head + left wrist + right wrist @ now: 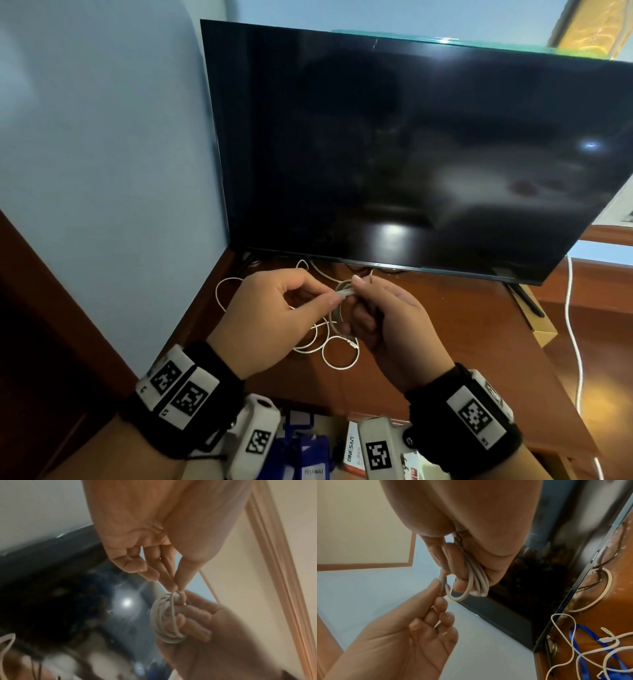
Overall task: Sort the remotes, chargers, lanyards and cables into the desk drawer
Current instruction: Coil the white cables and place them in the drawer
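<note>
A white cable coil [337, 310] is wound round the fingers of my right hand [358, 298], which grips it above the wooden desk [445, 342]. My left hand [330, 294] pinches the cable's free end at the top of the coil. The left wrist view shows the coil [163, 622] under my left hand's pinching fingertips [175, 586]. From the right wrist, the coil [477, 582] loops over my right fingers while my left hand [441, 588] holds the plug end. Loose white cables [339, 356] and a blue lanyard [583, 639] lie on the desk below.
A large dark TV [411, 154] stands at the back of the desk, its feet near the cables. At the bottom edge of the head view lie blue badge holders [308, 455] and a small box [354, 452]. Another white cord [572, 325] hangs off the right.
</note>
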Tool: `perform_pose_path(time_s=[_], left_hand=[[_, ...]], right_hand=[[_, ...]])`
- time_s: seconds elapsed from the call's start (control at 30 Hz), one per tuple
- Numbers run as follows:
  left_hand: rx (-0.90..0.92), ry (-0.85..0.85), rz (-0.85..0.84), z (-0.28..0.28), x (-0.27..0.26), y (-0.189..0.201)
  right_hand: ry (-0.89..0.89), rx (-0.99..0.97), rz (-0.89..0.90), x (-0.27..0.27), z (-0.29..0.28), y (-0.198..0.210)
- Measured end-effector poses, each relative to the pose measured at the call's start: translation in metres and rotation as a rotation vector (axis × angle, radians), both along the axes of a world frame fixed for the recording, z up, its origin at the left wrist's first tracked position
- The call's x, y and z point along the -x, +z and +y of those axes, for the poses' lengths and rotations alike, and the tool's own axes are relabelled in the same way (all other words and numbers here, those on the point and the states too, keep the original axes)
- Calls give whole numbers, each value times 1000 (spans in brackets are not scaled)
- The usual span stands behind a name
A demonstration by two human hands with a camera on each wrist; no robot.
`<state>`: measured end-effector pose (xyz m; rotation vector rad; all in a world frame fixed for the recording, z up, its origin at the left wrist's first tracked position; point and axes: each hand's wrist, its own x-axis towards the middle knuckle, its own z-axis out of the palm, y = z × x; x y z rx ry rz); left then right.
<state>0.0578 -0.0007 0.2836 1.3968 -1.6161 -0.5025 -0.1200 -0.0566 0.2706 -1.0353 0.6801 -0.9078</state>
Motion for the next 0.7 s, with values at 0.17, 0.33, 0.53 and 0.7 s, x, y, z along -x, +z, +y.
perform_pose_path(time_s=[0.17, 0.33, 0.53, 0.7], left_hand=[[-183, 0, 359, 3, 7, -5], [-427, -63, 753, -8, 5, -11], [-502, -142, 944, -9, 18, -20], [-372, -81, 819, -5, 23, -20]], right_hand=[[-4, -35, -66, -2, 0, 3], [5, -101, -189, -8, 4, 4], [19, -68, -179, -13, 11, -4], [-2, -13, -127, -9, 14, -6]])
